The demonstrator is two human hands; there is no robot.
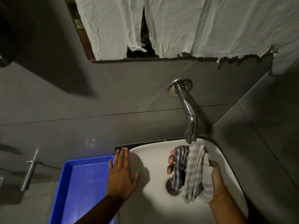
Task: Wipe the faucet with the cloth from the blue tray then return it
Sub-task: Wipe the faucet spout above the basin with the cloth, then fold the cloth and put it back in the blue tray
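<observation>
A chrome faucet (187, 109) comes out of the grey tiled wall and bends down over a white sink (153, 201). My right hand (215, 180) is shut on a bunched grey-and-white striped cloth (192, 168), held just below the faucet's tip, over the sink bowl. My left hand (123, 177) lies flat with fingers spread on the sink's left rim. The blue tray (82, 186) stands to the left of the sink with nothing visible in it.
The sink drain (172, 186) is partly behind the cloth. A metal lever handle (31, 170) sticks out at the far left. White paper sheets (186, 26) hang over a mirror on the wall above. A grey wall closes in on the right.
</observation>
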